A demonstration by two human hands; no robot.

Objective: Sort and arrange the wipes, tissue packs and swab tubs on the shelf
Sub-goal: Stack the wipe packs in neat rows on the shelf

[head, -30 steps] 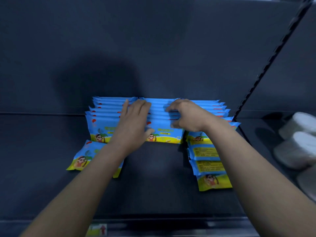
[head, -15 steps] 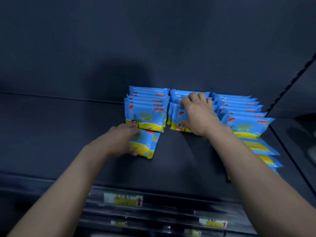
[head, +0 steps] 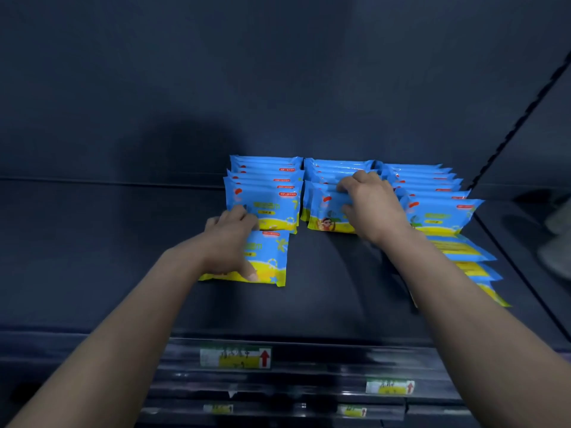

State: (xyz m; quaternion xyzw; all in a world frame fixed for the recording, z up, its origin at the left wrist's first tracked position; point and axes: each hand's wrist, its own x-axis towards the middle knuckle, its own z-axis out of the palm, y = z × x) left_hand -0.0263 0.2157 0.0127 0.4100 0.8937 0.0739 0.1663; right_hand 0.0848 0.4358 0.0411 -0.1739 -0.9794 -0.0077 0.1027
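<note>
Dark metal shelf, dim light, price tags on the front rail. Wipes packs stand in three upright rows at the far middle: left row, middle row, right row. Faces point out, presumably so labels read from the aisle.

Left hand lies on a loose wipes pack flat on the shelf just near of the left row. Fingers curl over its far edge, thumb at its near edge: grip closed on that pack. Likely to tip it upright onto the row's front.

Right hand grips the front pack of the middle row, fingers over the top, thumb on the face. Reads as steadying the row so it doesn't topple forward.

Fallen packs lie overlapped, flat, near of the right row, partly behind the right forearm. Not yet stood up.

Pale blurred objects at far right, past the divider; can't identify.

Risk: soft packs are slippery, rows lean easily.
</note>
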